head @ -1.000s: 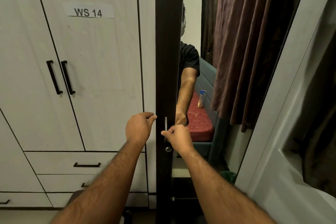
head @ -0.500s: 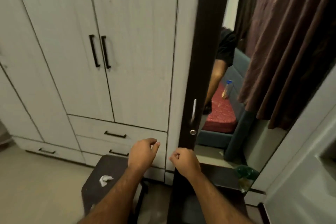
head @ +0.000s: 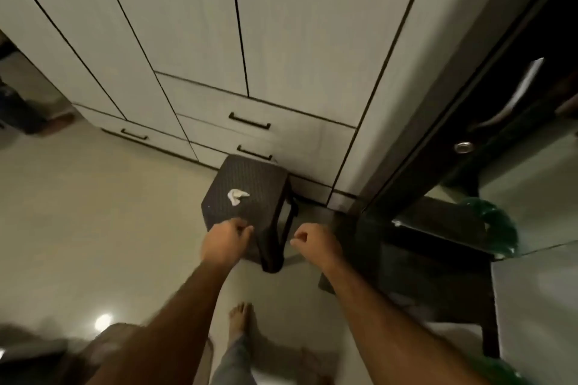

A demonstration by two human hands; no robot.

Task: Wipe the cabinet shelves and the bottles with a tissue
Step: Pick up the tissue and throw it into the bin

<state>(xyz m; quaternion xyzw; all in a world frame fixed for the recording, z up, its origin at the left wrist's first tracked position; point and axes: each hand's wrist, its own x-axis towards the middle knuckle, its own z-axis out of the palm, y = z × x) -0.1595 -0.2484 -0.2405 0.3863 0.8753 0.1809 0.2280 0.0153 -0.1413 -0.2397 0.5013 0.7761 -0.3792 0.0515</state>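
A crumpled white tissue lies on top of a dark woven stool that stands on the floor against the cabinet drawers. My left hand hovers over the stool's near edge, fingers loosely curled, holding nothing. My right hand hangs just right of the stool, also loosely curled and holding nothing. Both hands sit a short way below the tissue. No shelves or bottles show clearly; a green bottle appears low on the right by the mirror.
White cabinet doors and drawers fill the upper view. A dark mirrored door with a metal handle and lock stands at the right. My bare foot is on the pale tiled floor. Another person's foot shows at far left.
The view has tipped down from the mirrored door to the floor and stool. My right hand left the door handle, and both hands dropped toward the stool with the tissue.
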